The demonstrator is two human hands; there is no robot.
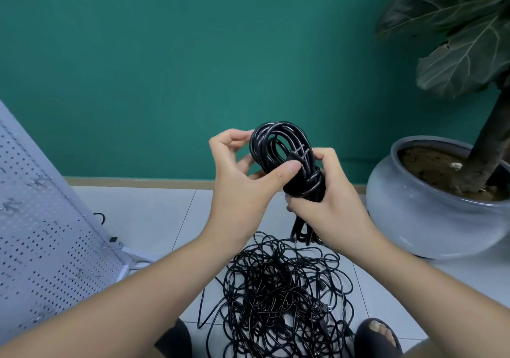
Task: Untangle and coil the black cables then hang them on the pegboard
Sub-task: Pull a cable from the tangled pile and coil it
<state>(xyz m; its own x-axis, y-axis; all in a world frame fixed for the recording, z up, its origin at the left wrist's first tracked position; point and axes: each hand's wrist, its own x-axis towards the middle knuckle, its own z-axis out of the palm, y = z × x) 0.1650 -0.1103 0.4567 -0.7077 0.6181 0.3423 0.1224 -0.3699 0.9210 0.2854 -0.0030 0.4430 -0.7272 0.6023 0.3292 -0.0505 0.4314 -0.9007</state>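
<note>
Right hand (328, 192) grips coil (287, 159) at wrapped waist, chest-high before wall. Left hand (242, 175) pinches coil's loop, thumb pressed on. Tangle (281, 297) on floor below; pegboard (41, 219) left.

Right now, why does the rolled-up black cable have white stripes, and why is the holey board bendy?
Head view: the stripes on the coiled cable are glare from light on its shiny loops; head view again: the wide-angle lens bows the pegboard, and its holes blur near the picture's left side.
</note>
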